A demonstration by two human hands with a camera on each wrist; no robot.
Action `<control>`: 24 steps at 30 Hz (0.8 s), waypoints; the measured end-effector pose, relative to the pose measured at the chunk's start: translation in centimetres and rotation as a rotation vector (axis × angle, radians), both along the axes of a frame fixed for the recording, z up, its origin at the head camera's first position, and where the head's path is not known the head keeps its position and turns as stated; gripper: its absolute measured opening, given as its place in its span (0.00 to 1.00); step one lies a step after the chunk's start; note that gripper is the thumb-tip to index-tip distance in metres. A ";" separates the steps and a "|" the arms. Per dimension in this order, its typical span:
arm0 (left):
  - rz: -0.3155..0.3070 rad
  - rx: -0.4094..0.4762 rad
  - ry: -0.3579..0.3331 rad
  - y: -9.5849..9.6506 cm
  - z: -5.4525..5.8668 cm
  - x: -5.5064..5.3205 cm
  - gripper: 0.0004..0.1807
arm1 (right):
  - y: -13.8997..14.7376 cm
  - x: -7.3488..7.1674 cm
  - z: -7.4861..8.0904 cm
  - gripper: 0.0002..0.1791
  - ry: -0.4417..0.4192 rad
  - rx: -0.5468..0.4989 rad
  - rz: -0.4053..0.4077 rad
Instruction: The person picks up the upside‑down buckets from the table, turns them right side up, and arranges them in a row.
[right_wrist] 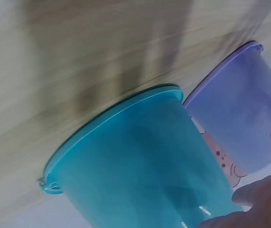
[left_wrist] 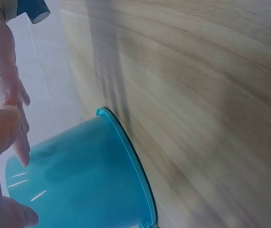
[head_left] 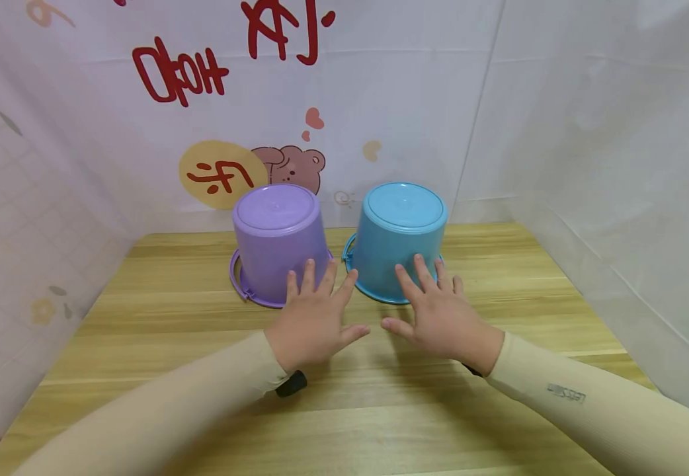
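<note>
Two plastic buckets stand upside down side by side on a wooden table, a purple bucket [head_left: 276,258] on the left and a blue bucket [head_left: 401,244] on the right. Each has its handle lying down at the rim. My left hand [head_left: 315,317] hovers in front of the purple bucket, palm down with fingers spread. Fingers likewise spread, my right hand [head_left: 440,314] is in front of the blue bucket. Both hands hold nothing. In the right wrist view the blue bucket [right_wrist: 140,156] looms near, with the purple bucket [right_wrist: 240,109] behind it.
The wood-grain table [head_left: 344,430] reaches back to a white printed cloth [head_left: 416,86] with red characters and a cartoon bear [head_left: 297,168]. White cloth sides hang at left and right. A dark wrist device [head_left: 292,383] sits under the left wrist.
</note>
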State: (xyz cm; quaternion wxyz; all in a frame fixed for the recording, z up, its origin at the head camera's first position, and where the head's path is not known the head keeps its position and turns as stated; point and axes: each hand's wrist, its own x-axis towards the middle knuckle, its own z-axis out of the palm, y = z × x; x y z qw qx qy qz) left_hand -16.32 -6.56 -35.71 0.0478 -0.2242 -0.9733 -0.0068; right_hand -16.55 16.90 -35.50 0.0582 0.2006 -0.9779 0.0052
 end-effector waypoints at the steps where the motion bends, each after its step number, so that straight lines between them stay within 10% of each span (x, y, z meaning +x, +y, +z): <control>1: -0.004 0.001 -0.002 0.2 -0.1 -0.1 0.51 | 0.1 0.0 -0.1 0.51 -0.007 0.005 -0.005; 24: -0.166 -0.123 -0.251 3.7 -3.7 -3.4 0.47 | 4.0 -1.5 -3.3 0.46 -0.144 0.094 0.022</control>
